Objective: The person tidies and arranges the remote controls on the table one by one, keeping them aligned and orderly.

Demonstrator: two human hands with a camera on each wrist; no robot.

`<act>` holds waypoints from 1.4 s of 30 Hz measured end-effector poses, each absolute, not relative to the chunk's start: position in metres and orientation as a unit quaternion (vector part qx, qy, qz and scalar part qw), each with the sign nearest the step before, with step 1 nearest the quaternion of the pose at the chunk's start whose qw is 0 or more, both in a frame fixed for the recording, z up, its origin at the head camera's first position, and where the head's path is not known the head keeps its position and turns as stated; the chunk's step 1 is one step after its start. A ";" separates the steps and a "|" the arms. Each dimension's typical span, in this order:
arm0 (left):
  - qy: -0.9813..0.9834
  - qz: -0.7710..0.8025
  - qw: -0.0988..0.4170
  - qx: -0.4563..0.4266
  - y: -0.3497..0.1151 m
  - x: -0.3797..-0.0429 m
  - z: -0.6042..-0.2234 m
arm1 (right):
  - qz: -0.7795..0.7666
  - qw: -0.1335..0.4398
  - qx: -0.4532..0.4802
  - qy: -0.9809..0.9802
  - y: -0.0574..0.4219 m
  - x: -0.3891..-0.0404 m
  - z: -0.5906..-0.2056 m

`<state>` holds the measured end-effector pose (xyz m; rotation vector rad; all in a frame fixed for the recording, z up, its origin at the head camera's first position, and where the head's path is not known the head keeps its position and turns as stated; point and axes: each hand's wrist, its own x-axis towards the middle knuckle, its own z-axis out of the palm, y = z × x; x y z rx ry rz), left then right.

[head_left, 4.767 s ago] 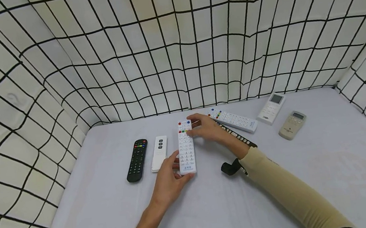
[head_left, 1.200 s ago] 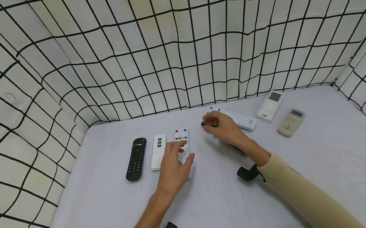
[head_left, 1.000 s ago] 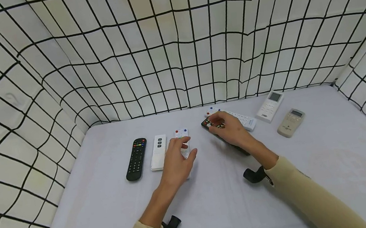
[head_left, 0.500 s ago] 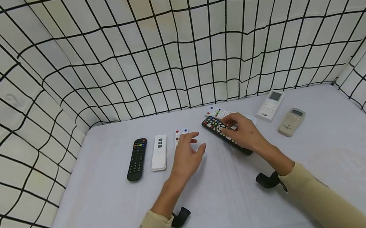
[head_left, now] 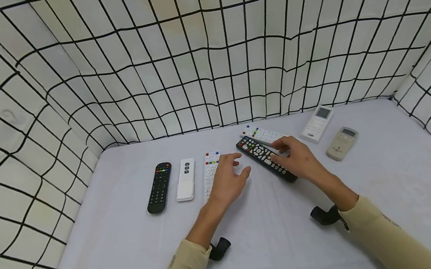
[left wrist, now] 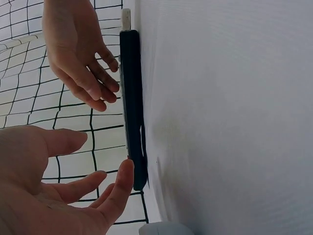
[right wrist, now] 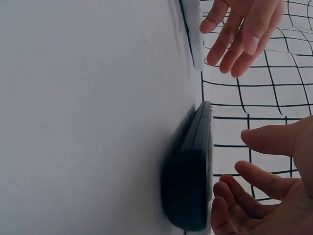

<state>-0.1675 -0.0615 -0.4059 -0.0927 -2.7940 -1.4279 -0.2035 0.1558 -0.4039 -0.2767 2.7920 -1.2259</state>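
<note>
A long black remote control [head_left: 259,151] with coloured buttons lies slantwise on the white-covered table. Over its lower half hovers my right hand [head_left: 300,160], thumb and fingers relaxed and holding nothing; in the right wrist view the fingertips are close beside the button face. My left hand [head_left: 226,182] hangs with loosely bent, apart fingers between this remote and a white multi-button remote [head_left: 209,170], whose right side it hides. From the left wrist view, the black remote [left wrist: 132,107] shows edge-on, with a left fingertip near its end.
A black remote [head_left: 159,187] and a plain white remote [head_left: 185,180] lie at the left. Behind the slanted one is another white remote [head_left: 261,134]. Further right lie a white remote with a screen [head_left: 317,125] and a beige one [head_left: 342,143]. Black grid netting [head_left: 213,79] encloses the table.
The white multi-button remote, held by both hands earlier, now lies beside the plain white one. My right hand has moved down along the slanted black remote; my left hand has drifted right.
</note>
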 end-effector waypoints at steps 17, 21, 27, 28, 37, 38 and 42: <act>-0.893 -0.447 -0.049 -0.017 -0.048 -0.183 -0.406 | -0.348 0.082 -0.098 0.929 0.172 -0.198 -0.411; -0.895 -0.444 -0.053 -0.009 -0.048 -0.187 -0.408 | -0.341 0.093 -0.111 0.929 0.175 -0.197 -0.413; -0.900 -0.432 -0.056 -0.006 -0.047 -0.193 -0.411 | -0.333 0.094 -0.116 0.931 0.178 -0.196 -0.415; -0.900 -0.433 -0.056 -0.006 -0.047 -0.194 -0.412 | -0.330 0.094 -0.116 0.932 0.179 -0.196 -0.415; -0.898 -0.436 -0.058 -0.004 -0.045 -0.200 -0.412 | -0.317 0.107 -0.111 0.936 0.183 -0.195 -0.413; -0.898 -0.435 -0.058 -0.003 -0.045 -0.200 -0.412 | -0.317 0.107 -0.110 0.936 0.184 -0.195 -0.412; -0.898 -0.436 -0.057 0.000 -0.044 -0.203 -0.412 | -0.319 0.105 -0.119 0.934 0.184 -0.193 -0.411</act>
